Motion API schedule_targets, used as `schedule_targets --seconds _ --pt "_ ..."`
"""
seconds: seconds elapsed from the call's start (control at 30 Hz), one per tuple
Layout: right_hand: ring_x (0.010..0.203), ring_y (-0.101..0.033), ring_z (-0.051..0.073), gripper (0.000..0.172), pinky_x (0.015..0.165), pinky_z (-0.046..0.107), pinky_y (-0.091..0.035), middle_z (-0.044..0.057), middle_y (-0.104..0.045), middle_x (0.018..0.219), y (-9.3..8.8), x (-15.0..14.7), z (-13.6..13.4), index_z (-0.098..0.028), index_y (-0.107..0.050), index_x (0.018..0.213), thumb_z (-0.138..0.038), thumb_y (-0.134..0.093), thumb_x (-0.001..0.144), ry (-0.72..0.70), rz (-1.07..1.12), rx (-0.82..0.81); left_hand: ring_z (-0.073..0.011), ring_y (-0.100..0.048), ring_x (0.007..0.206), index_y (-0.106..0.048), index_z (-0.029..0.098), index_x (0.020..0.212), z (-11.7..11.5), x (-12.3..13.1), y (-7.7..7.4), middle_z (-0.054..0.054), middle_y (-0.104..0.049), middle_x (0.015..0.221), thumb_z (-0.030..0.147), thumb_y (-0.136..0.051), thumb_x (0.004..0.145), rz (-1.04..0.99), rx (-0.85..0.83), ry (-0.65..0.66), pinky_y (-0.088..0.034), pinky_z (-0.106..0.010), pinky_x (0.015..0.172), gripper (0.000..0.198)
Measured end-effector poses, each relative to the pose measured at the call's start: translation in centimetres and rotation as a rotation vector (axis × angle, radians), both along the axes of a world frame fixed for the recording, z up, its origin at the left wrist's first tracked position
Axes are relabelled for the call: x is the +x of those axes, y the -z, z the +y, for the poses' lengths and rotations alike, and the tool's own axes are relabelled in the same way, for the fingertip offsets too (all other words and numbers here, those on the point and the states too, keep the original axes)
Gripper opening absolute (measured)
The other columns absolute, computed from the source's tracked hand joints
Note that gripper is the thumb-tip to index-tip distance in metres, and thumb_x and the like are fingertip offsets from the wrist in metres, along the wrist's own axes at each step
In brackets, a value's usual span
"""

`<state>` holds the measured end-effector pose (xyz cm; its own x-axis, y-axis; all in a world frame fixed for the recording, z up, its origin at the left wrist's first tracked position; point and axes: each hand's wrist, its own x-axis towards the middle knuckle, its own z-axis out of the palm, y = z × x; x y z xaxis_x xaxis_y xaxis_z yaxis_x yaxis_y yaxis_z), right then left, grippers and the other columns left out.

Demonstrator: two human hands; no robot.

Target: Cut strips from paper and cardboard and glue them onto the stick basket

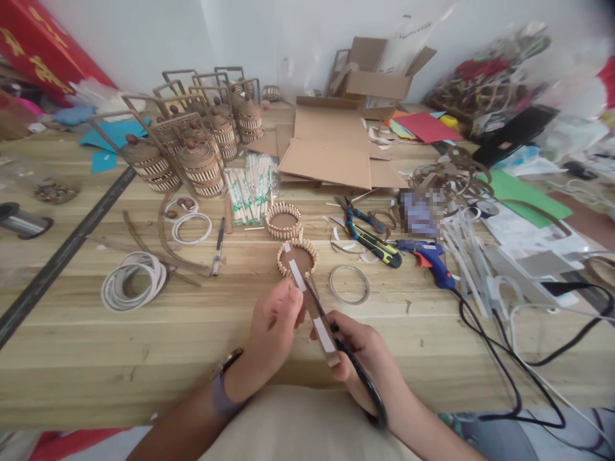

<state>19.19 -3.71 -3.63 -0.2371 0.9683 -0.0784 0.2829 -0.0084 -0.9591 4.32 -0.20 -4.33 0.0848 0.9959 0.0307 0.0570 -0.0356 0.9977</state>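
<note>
two hands point(273, 320) point(375, 352), one glue gun point(436, 261)

Matt brown card strip point(313, 310) bearing smooth white paper patches point(324, 335), smooth black scissors point(371, 389) against the strip, grained wooden table point(187, 358) below it, blue plastic glue gun point(438, 264) right of it

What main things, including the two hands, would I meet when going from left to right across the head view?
Silvery spool → white tape rolls → utility knife → left hand → right hand → blue glue gun → green sheet. I leave out the brown strip and black scissors, which overlap the hands.
</note>
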Motion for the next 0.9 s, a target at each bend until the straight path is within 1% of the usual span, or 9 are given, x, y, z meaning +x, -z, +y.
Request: schedule_targets --seconds 0.13,0.27,0.33,0.4,0.47,0.53,0.67,0.77,0.9 --pt "0.052 -0.036 0.011 0.074 0.046 0.022 -0.032 -0.004 -0.044 0.056 0.23 0.02 -0.12 -0.019 -0.057 0.072 -0.092 -0.042 0.072 -0.003 -0.014 0.003 -0.0109 -0.038 0.046 -0.038 0.023 0.062 0.62 0.18 -0.29 0.006 -0.038 0.051 0.047 -0.05 0.093 -0.06 -0.064 -0.11 -0.033 -0.022 0.044 0.041" --pt "0.05 -0.036 0.011 0.077 0.044 0.022 -0.031 -0.003 -0.045 0.055 0.35 0.12 -0.23 -0.019 -0.057 0.074 -0.094 -0.041 0.069 -0.017 -0.014 -0.01 -0.0099 -0.035 0.047 -0.037 0.023 0.062 0.54 0.26 -0.52 0.007 -0.036 0.052 0.042 -0.05 0.094 -0.006 0.015 -0.132 -0.032 -0.021 0.045 0.04" --pt "0.051 -0.038 0.011 0.079 0.044 0.022 -0.032 -0.003 -0.048 0.056 0.3 0.15 -0.23 -0.019 -0.058 0.076 -0.095 -0.04 0.068 -0.022 -0.007 -0.003 -0.0097 -0.035 0.049 -0.036 0.022 0.062 0.32 0.22 -0.49 0.007 -0.036 0.053 0.039 -0.048 0.095 0.029 0.061 -0.116 -0.032 -0.021 0.047 0.039" --pt "0.052 -0.04 0.011 0.079 0.045 0.022 -0.034 -0.001 -0.052 0.059 0.22 0.17 -0.21 -0.018 -0.06 0.08 -0.094 -0.04 0.07 -0.033 0.006 0.017 -0.0095 -0.034 0.049 -0.036 0.022 0.062 0.1 0.2 -0.38 0.007 -0.036 0.054 0.036 -0.047 0.096 0.053 0.085 -0.076 -0.031 -0.021 0.047 0.038" --pt "0.053 -0.042 0.012 0.077 0.046 0.022 -0.037 0.0 -0.056 0.062 0.14 0.17 -0.19 -0.018 -0.061 0.082 -0.091 -0.04 0.073 -0.047 0.021 0.034 -0.0095 -0.032 0.049 -0.035 0.022 0.062 -0.05 0.23 -0.24 0.007 -0.035 0.054 0.035 -0.046 0.096 0.06 0.09 -0.038 -0.03 -0.021 0.046 0.038" --pt "0.054 -0.043 0.012 0.075 0.048 0.022 -0.038 0.0 -0.057 0.063 0.1 0.16 -0.18 -0.018 -0.061 0.083 -0.09 -0.041 0.075 -0.05 0.034 0.047 -0.0095 -0.031 0.049 -0.034 0.022 0.063 -0.1 0.27 -0.14 0.007 -0.034 0.054 0.035 -0.045 0.096 0.054 0.086 -0.027 -0.028 -0.021 0.046 0.038" --pt "0.053 -0.042 0.012 0.076 0.047 0.022 -0.037 0.0 -0.055 0.061 0.19 0.08 -0.17 -0.019 -0.058 0.079 -0.091 -0.039 0.074 -0.041 0.031 0.043 -0.0095 -0.03 0.048 -0.033 0.023 0.063 -0.01 0.34 -0.09 0.007 -0.033 0.054 0.038 -0.046 0.096 0.053 0.068 -0.022 -0.027 -0.021 0.045 0.039" --pt "0.052 -0.041 0.011 0.075 0.046 0.022 -0.036 -0.002 -0.051 0.058 0.35 0.07 -0.14 -0.019 -0.055 0.074 -0.093 -0.037 0.073 -0.022 0.021 0.019 -0.0098 -0.031 0.048 -0.033 0.023 0.063 0.02 0.36 -0.12 0.007 -0.033 0.055 0.042 -0.046 0.096 0.058 0.066 -0.025 -0.029 -0.021 0.045 0.04" --pt "0.051 -0.04 0.011 0.074 0.046 0.022 -0.036 -0.002 -0.049 0.056 0.48 0.15 -0.08 -0.019 -0.057 0.075 -0.092 -0.04 0.073 -0.01 0.004 -0.003 -0.0098 -0.033 0.049 -0.034 0.023 0.063 -0.06 0.4 -0.06 0.007 -0.034 0.055 0.042 -0.045 0.097 0.056 0.078 -0.031 -0.031 -0.021 0.046 0.041"
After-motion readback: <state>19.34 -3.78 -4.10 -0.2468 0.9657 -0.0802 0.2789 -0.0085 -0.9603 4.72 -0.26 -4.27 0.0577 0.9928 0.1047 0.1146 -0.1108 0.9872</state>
